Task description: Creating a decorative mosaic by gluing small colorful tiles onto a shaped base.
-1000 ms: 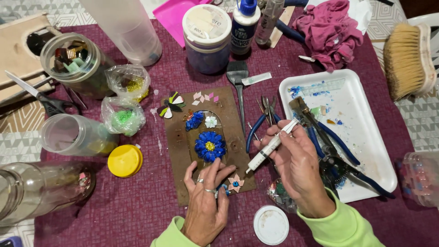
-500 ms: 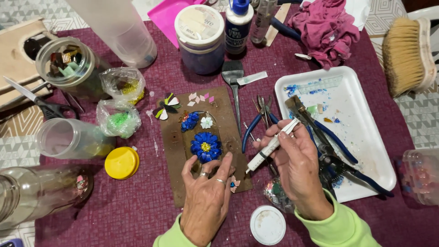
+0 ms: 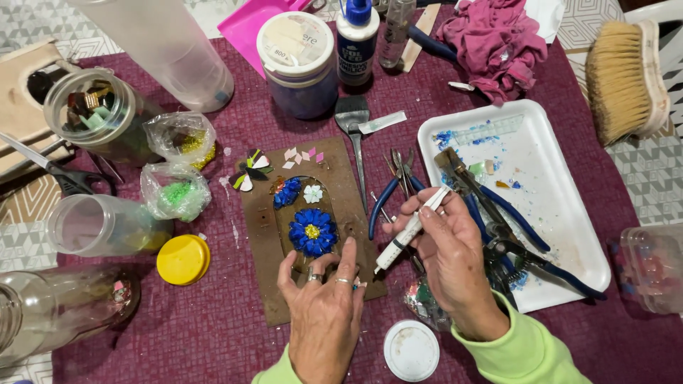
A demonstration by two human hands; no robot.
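A brown board (image 3: 265, 235) lies on the maroon cloth and carries a large blue mosaic flower (image 3: 311, 232), a smaller blue flower (image 3: 287, 192) and a small white flower (image 3: 313, 193). My left hand (image 3: 324, 299) rests on the board's near edge, fingers spread just below the large flower, rings on two fingers, holding nothing. My right hand (image 3: 449, 259) grips a white syringe-like applicator (image 3: 410, 230), its tip pointing down-left toward the board's right edge. A small black, white and green butterfly piece (image 3: 249, 171) sits at the board's far left corner.
A white foam tray (image 3: 562, 206) with pliers (image 3: 498, 220) lies right. Blue-handled nippers (image 3: 390, 192), a palette knife (image 3: 353, 124), a glue bottle (image 3: 357, 39), a tub (image 3: 297, 60), jars, bead bags (image 3: 174, 188), a yellow lid (image 3: 183, 259), a white lid (image 3: 411, 350), a brush (image 3: 626, 75) and rag (image 3: 498, 43) surround the board.
My left hand slid up from the small piece near the board's lower edge, now spread flat under the large flower. The right hand keeps the applicator, barely moved.
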